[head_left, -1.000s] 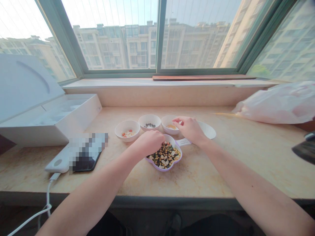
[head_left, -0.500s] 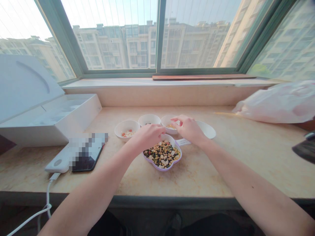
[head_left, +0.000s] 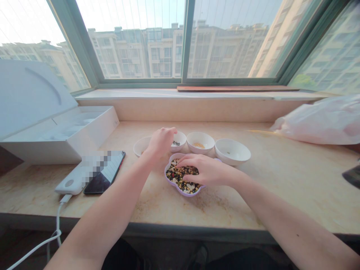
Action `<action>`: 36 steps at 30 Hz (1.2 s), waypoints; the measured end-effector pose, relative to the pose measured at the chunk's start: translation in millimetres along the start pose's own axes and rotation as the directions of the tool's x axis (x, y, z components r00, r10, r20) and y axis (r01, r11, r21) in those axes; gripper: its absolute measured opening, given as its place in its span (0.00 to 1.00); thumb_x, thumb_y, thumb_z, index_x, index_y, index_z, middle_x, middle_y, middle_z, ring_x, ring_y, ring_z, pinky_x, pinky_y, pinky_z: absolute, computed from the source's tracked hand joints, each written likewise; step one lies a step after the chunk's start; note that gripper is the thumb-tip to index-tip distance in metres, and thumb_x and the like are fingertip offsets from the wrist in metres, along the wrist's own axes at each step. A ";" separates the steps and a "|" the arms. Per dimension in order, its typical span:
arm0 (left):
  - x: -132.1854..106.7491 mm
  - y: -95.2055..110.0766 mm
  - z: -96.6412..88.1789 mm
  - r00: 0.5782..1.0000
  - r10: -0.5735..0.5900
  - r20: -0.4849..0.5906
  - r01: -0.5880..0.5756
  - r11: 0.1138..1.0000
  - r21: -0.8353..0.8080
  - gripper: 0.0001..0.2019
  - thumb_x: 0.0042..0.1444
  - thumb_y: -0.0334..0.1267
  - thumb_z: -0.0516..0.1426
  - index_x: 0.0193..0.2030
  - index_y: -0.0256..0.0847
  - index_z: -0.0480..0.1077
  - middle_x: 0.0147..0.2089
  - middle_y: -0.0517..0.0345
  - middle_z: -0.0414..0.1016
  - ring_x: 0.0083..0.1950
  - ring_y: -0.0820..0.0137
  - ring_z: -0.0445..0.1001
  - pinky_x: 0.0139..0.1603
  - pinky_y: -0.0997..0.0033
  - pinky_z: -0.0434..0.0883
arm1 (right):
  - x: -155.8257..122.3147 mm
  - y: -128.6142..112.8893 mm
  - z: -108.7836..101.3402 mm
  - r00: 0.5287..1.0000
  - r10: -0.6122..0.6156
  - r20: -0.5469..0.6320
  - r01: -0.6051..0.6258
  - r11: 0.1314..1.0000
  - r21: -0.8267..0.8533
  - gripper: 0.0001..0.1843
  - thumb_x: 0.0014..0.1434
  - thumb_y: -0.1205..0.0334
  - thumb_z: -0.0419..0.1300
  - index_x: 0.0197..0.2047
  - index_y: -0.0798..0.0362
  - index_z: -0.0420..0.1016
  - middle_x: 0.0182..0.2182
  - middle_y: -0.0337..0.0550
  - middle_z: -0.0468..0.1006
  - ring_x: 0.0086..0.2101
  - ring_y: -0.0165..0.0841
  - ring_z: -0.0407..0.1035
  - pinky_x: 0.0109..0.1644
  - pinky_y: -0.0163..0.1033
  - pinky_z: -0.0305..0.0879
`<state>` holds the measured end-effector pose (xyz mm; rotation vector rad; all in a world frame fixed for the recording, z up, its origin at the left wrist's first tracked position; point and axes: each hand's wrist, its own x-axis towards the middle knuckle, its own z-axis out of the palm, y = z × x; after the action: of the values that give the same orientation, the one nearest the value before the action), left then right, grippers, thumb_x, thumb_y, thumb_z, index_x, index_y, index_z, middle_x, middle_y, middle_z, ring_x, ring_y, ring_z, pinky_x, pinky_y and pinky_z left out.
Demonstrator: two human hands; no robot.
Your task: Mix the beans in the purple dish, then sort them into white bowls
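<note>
Left hand (head_left: 162, 141) has moved from the purple-rimmed dish (head_left: 187, 193) to the white bowl of black beans (head_left: 182, 140); fingers bunched, pinch undeterminable. Right hand (head_left: 206, 170) has shifted from the white bowl of yellow grains (head_left: 208, 140) to above the mixed beans (head_left: 180, 175) in the dish, thumb and fingers spread; contact unclear. The dish sits before the bowls.

Bowls (head_left: 239, 155) look glossy, the purple dish (head_left: 180, 190) plastic.

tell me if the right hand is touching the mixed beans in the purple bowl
Cannot tell: the head view shows the right hand over the mixed beans in the purple bowl, but no clear contact or gap.
</note>
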<state>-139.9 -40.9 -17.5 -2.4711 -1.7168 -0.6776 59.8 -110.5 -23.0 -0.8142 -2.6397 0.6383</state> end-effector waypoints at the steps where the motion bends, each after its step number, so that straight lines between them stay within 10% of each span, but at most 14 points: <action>1: -0.7 -0.3 -0.3 1.000 0.001 0.007 -0.001 1.000 0.006 0.17 0.65 0.29 0.51 0.53 0.40 0.78 0.50 0.48 0.83 0.50 0.60 0.81 0.50 0.64 0.74 | 0.5 -0.4 1.4 1.000 -0.012 0.005 0.012 1.000 -0.009 0.14 0.59 0.61 0.67 0.49 0.48 0.84 0.61 0.43 0.77 0.56 0.44 0.73 0.63 0.47 0.67; 21: -24.0 10.5 -12.9 0.998 -0.002 0.066 0.007 0.997 -0.077 0.14 0.66 0.34 0.52 0.45 0.42 0.80 0.48 0.52 0.83 0.48 0.62 0.80 0.48 0.67 0.73 | 5.8 9.8 8.6 1.000 0.012 0.010 -0.012 0.999 -0.040 0.08 0.62 0.68 0.63 0.38 0.49 0.86 0.44 0.42 0.85 0.43 0.38 0.79 0.51 0.42 0.72; 32: -29.2 14.5 -20.6 0.991 0.080 0.107 -0.067 0.990 -0.121 0.14 0.65 0.31 0.51 0.38 0.39 0.79 0.42 0.51 0.83 0.42 0.65 0.78 0.44 0.68 0.71 | 1.4 14.8 0.3 0.988 0.032 -0.152 -0.043 0.997 -0.069 0.12 0.68 0.60 0.59 0.47 0.47 0.86 0.41 0.44 0.85 0.40 0.36 0.77 0.47 0.41 0.70; 36: -34.5 21.4 -22.9 0.953 0.195 0.232 -0.160 0.974 -0.159 0.15 0.62 0.28 0.51 0.37 0.40 0.80 0.38 0.54 0.82 0.39 0.68 0.77 0.43 0.70 0.71 | 0.2 26.0 -10.4 0.916 0.178 -0.359 -0.214 0.975 -0.063 0.15 0.69 0.58 0.57 0.50 0.49 0.85 0.39 0.44 0.85 0.35 0.35 0.75 0.42 0.41 0.69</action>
<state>-137.7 -86.0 -5.8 -2.8707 -1.5356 -0.5066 75.7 -87.8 -27.0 -1.1202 -2.2961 0.3648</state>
